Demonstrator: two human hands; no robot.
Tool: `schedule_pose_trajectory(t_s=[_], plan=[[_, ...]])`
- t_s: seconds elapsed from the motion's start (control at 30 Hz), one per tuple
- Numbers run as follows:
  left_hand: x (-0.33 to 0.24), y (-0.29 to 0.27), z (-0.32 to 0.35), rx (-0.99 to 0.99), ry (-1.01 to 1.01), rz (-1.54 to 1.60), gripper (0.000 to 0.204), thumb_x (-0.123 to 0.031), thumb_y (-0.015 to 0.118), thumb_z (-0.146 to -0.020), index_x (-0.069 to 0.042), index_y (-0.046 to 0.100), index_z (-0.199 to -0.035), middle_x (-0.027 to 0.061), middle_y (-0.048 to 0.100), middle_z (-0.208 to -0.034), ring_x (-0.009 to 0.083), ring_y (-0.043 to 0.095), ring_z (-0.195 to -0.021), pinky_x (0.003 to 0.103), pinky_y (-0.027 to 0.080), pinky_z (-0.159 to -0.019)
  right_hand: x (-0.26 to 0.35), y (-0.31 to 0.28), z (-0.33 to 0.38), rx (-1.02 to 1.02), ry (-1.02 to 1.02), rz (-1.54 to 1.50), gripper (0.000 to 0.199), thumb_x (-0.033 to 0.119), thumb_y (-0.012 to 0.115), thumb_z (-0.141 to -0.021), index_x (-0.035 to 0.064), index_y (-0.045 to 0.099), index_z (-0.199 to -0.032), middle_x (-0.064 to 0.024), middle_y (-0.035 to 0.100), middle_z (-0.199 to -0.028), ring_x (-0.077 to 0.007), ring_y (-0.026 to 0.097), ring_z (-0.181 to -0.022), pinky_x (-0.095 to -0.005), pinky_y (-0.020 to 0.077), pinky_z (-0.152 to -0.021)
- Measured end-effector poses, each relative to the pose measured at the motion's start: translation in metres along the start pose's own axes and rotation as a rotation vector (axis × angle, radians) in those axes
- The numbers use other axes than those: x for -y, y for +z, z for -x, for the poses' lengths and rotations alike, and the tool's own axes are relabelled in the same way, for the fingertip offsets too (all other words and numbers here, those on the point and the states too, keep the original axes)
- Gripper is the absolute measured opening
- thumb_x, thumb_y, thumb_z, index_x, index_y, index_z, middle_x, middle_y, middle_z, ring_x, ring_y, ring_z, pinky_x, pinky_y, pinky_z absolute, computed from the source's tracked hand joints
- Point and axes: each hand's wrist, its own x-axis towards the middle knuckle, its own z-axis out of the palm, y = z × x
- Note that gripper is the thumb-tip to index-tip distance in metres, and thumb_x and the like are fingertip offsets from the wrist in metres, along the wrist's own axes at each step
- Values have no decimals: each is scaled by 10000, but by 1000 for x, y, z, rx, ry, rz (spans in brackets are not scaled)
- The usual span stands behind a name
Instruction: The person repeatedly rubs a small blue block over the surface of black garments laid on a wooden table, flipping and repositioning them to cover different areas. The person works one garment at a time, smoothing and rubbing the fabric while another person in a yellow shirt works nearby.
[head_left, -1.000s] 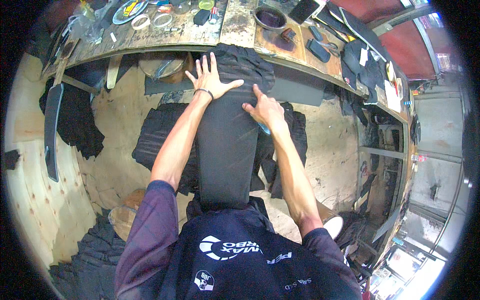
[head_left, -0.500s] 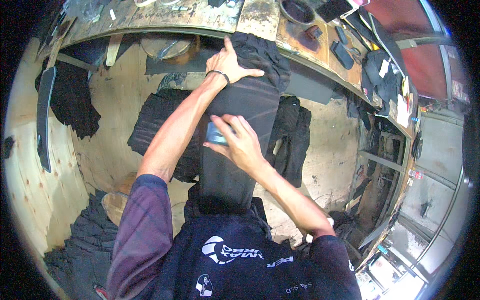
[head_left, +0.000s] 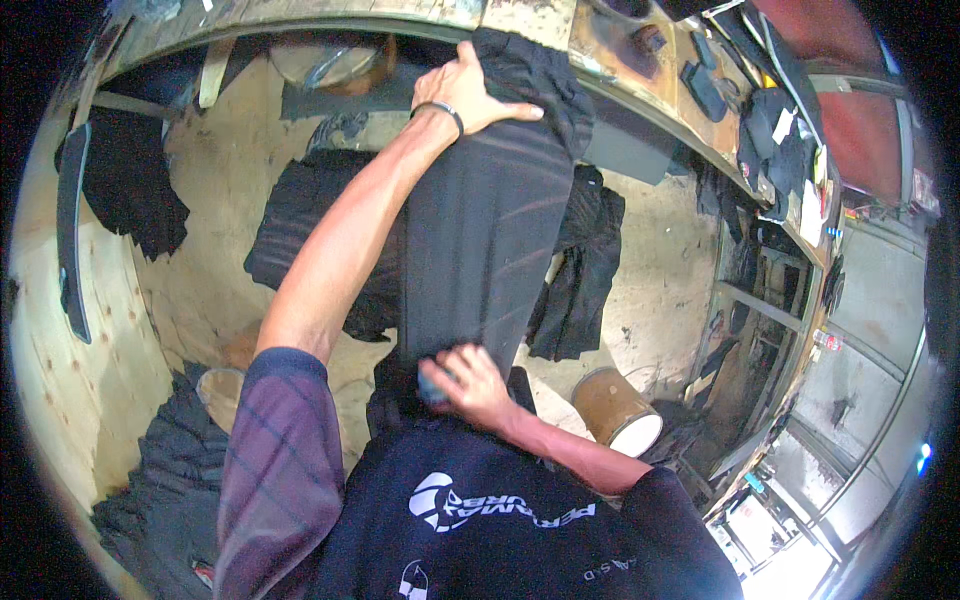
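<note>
Black trousers [head_left: 478, 230] with a gathered waistband lie stretched lengthwise in front of me, a leg running toward my body. Faint pale streaks cross the upper leg. My left hand [head_left: 462, 92] lies flat near the waistband, thumb and forefinger spread wide, with a dark band at the wrist. Down at the near end of the leg, my right hand [head_left: 474, 388] grips a small bluish block [head_left: 431, 384] against the cloth. That hand is smeared by motion, and its fingers partly cover the block. What supports the trousers is hidden under them.
A worn wooden bench [head_left: 610, 75] curves along the far side, with dark items on it. More black garments lie left [head_left: 300, 225] and right [head_left: 588, 265] of the trousers. A dark cloth heap [head_left: 165, 490] is at lower left, a brown drum [head_left: 612, 405] at right.
My right hand has slid the bluish block down the leg toward my body. My left hand stays spread by the waistband. The brown drum at right has come into sight.
</note>
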Motion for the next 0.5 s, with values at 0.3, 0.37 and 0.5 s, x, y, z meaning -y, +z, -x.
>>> schedule_pose_trajectory(t_s=[0.3, 0.37, 0.5], plan=[[4, -5, -9, -12, 27, -20, 1481, -978, 776, -530, 139, 417, -1433, 336, 752, -1119, 441, 763, -1074, 490, 615, -939, -56, -40, -78, -281, 137, 139, 728, 317, 905, -749, 98, 646, -1393, -179, 644, -1266, -417, 560, -1205, -549, 491, -1001], [6, -2, -9, 20, 29, 6, 1523, -992, 760, -537, 166, 405, -1459, 376, 728, -1140, 471, 749, -1078, 509, 608, -946, -25, 6, -14, -258, 45, 85, 675, 245, 826, -740, 134, 676, -1389, -149, 646, -1290, -362, 594, -1171, -506, 520, -962], [10, -3, -13, 36, 31, 25, 1515, -965, 790, -534, 175, 389, -1447, 370, 740, -1115, 472, 757, -1073, 514, 608, -952, -16, -5, 8, 36, -150, 14, 642, 252, 867, -713, 124, 710, -1322, -105, 654, -1178, -285, 616, -1042, -442, 505, -895]])
